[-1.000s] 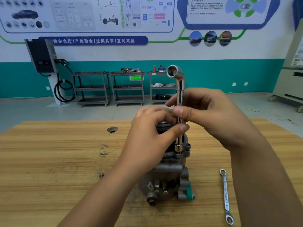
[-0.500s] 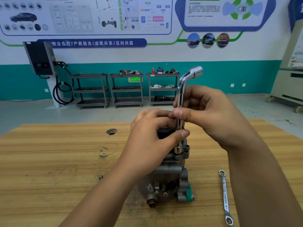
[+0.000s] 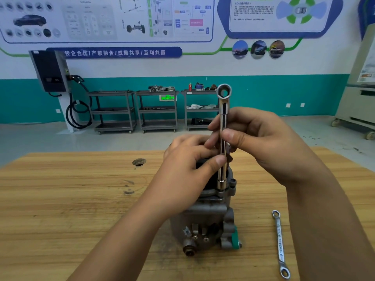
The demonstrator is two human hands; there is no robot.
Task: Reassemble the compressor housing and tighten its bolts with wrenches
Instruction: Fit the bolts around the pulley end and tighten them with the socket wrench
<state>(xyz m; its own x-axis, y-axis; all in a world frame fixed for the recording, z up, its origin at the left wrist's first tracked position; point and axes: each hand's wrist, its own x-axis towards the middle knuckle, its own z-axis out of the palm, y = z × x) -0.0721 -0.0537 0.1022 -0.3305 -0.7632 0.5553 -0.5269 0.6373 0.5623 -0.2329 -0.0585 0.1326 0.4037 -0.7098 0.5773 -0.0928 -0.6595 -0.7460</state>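
- Compressor housing (image 3: pixel 211 220): grey cast metal, standing near the front edge of the wooden table (image 3: pixel 60 199), about midway across it. The dark cylindrical upper part is mostly hidden behind the left hand. A green piece (image 3: pixel 235 238) sits at its lower right corner and a rust-brown port (image 3: pixel 188 250) at the lower front.
- L-shaped socket wrench (image 3: pixel 223 118): chrome, held upright over the housing. Its lower socket end is seated on the housing's upper flange on the right side; whether a bolt head is inside cannot be told. The bent upper end shows its open socket mouth toward the person.
- Left hand (image 3: pixel 182 171): reaching in from the lower left, thumb pressed against the wrench shaft low down and fingers curled behind it, so the shaft is pinched between them.
- Right hand (image 3: pixel 263 145): reaching in from the right, thumb in front and fingers behind, pinching the same shaft just above the left hand's grip.
- Ring spanner (image 3: pixel 279 244): flat, double-ended, lying on the table to the right of the housing, apart from it, and running roughly front to back.
- Hole (image 3: pixel 139 162): small, round, in the tabletop, left of the hands and toward the far edge.
- Three grey shelf carts (image 3: pixel 156 110): lined up against the teal far wall, with small parts on top.
- Black charger unit (image 3: pixel 49 71): on a white post at far left, with a looped cable hanging beside it.
- Printed wall panels (image 3: pixel 121 17): vehicle diagrams, above the teal band.
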